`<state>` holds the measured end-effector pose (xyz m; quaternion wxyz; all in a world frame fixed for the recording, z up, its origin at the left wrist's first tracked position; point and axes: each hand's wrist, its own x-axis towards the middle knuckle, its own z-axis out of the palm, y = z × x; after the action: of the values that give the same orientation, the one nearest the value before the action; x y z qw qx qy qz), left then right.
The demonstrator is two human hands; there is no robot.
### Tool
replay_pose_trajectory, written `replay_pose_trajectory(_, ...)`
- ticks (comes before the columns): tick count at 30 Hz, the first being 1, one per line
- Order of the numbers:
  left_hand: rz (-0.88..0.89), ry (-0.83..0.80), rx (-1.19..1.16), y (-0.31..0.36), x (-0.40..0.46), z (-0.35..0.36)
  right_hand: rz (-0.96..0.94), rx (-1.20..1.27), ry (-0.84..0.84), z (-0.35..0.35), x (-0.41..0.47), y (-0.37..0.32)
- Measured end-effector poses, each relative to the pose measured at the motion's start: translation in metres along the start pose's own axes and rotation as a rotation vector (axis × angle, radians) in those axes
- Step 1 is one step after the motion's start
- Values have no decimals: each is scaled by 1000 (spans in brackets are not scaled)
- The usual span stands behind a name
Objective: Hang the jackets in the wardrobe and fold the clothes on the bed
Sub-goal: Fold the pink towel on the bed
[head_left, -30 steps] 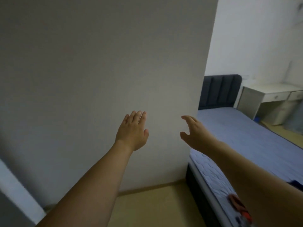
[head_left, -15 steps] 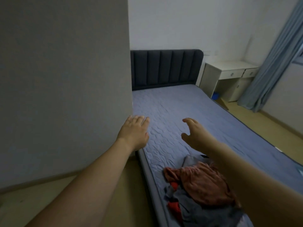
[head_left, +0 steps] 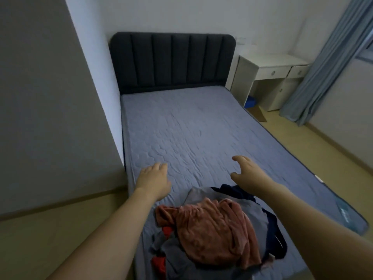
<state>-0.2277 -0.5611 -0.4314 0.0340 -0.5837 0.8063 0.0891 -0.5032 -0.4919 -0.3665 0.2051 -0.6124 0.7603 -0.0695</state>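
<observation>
**Rust-pink plush on top: we are reaching over the heap**

Rust-pink plush is crowning the pile of clothes (head_left: 212,235), which is sitting at the near end of the bed (head_left: 191,134), close to its left edge. Under the plush garment (head_left: 214,229) we are seeing grey fabric (head_left: 171,249), scraps of red (head_left: 167,231) and a dark navy piece (head_left: 238,190) poking out at the far side.

We are holding both hands out above the mattress with nothing in them. Our left hand (head_left: 153,180) is hanging flat, fingers straight, over the bed's left margin. Our right hand (head_left: 248,172) is hovering just past the navy piece, fingers loosely spread and bent. The two hands are well apart, one on either side of the heap.

As we judge it, we are about to take the first garment. The top one is the sensible choice: we should be lifting it by two points along one edge, so that it falls open and does not drag the layers beneath with it. The bare stretch of mattress beyond the pile is offering a flat folding surface.

The bed cover is a bluish quilted cloth with faint stitched wrinkles. The headboard (head_left: 173,61) is dark, padded and ribbed in upright channels. A white desk (head_left: 270,69) and a blue-grey curtain (head_left: 323,63) are standing to the right. No wardrobe door is showing clearly.
</observation>
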Motion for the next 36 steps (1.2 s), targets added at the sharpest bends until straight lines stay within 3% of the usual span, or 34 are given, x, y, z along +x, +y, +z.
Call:
replay_pose_trajectory(6,-211,-153,-201,65,76,119,-38,-24,-214,61,123,101)
replay_pose_trajectory(10,-410,-257,-432,72,107,222,-59,68,-403,156,184,140)
replay_pose_trajectory(15,-619,-327,-739,78,146,353,15,160,-440,297,251,193)
replay_pose_trajectory(21,-803,-172,-960,72,184,466,163,42,-471,419,309,241)
replay_pose_trajectory(23,-880,-126,-1012,71,192,483,223,127,-468,437,315,236)
replay_pose_trajectory(28,-890,-21,-971,71,181,479,161,421,-535,430,296,212)
replay_pose_trajectory(30,-888,47,-1053,72,164,449,12,283,-567,399,283,203)
replay_pose_trajectory(33,-971,224,-1221,77,137,372,-368,-182,-551,326,258,181)
replay_pose_trajectory(36,-943,392,-1308,90,112,267,-633,-250,-617,233,231,143)
